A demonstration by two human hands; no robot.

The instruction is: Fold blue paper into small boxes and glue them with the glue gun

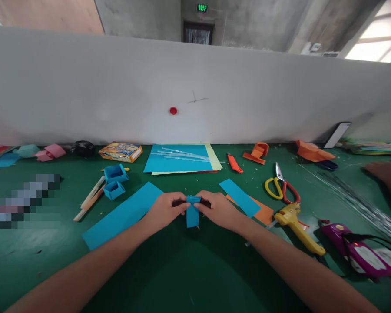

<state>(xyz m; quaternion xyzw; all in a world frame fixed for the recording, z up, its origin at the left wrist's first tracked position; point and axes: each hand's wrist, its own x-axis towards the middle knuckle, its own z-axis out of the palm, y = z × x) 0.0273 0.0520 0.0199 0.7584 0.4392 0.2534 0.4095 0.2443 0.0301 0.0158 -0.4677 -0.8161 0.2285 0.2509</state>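
Between my two hands, a small folded piece of blue paper (192,216) is held upright, its top edge showing narrow folds. My left hand (166,209) pinches its left side between thumb and fingers. On the opposite side, my right hand (219,209) pinches it the same way. Beside my left forearm lies a long blue paper strip (124,215). A shorter blue strip (239,196) overlaps an orange paper piece (263,212) just beyond my right hand. Two open blue paper boxes (115,181) stand to the left.
Scissors (284,184), a yellow glue gun (299,228) and a purple device with cables (358,250) lie on the right. Stacked paper sheets (169,164), a red cutter (235,163) and a patterned box (120,152) line the white partition (117,87). Another person's hand (382,171) rests far right.
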